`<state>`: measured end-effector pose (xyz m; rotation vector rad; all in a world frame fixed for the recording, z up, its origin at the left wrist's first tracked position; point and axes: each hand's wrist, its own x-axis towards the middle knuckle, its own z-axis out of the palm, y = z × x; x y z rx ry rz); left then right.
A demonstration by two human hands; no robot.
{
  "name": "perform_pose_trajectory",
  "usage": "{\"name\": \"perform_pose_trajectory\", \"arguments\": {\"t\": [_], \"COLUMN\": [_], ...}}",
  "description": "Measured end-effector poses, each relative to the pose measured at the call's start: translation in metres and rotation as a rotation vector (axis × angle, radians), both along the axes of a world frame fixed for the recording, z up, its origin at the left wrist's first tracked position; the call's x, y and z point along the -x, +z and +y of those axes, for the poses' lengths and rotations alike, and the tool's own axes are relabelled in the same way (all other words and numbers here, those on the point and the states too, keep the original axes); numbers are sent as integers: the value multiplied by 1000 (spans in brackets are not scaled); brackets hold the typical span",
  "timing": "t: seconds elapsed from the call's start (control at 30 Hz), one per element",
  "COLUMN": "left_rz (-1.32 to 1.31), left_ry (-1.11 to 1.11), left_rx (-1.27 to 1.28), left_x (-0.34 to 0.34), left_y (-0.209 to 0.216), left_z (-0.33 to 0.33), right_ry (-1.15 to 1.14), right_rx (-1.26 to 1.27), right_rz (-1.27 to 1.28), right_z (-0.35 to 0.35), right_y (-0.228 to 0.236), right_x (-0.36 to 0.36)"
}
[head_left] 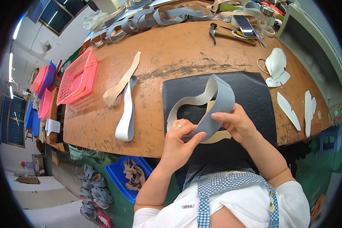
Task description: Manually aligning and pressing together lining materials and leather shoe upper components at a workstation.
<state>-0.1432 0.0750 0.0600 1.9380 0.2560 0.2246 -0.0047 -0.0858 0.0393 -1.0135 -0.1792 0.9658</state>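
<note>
A loop of grey-blue leather strip [225, 99] with a pale inner side is held up over a black mat [254, 89]. My left hand [181, 141] pinches its lower left part between thumb and fingers. On the right, my right hand [236, 122] grips the strip with the thumb on its grey face. A beige piece [217, 136] shows under the loop, partly hidden by it and by my hands. Left of the mat lie another folded grey-and-white strip [126, 114] and a long beige leather piece [122, 80].
A pink basket [79, 78] stands at the table's left edge. Grey strip loops [155, 19] line the back. A hammer [231, 37], a phone [244, 26] and a glass jar [265, 17] lie far right, with white pattern pieces [288, 110] nearer. Below the edge sits a blue bin [117, 173] of scraps.
</note>
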Motion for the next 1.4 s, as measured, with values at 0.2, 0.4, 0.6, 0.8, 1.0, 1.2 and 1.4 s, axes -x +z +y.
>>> {"name": "perform_pose_trajectory", "arguments": {"t": [0.2, 0.4, 0.6, 0.8, 1.0, 1.2, 1.4], "left_rz": [7, 82, 124, 97, 113, 198, 198], "left_ry": [28, 128, 143, 154, 143, 103, 111], "left_rx": [69, 180, 40, 72, 153, 104, 91], "left_x": [1, 0, 9, 12, 10, 4, 12], "left_y": [-2, -3, -4, -15, -7, -5, -10], "left_z": [0, -10, -8, -9, -12, -8, -11], "right_ry": [-80, -147, -75, -135, -121, -116, -132], "right_rx": [-6, 63, -36, -27, -3, -71, -27], "right_rz": [18, -147, 96, 46, -18, 7, 104], "right_z": [3, 10, 5, 0, 5, 8, 3], "right_y": [0, -12, -5, -11, -15, -21, -16], "right_x": [6, 28, 9, 7, 19, 28, 15]}}
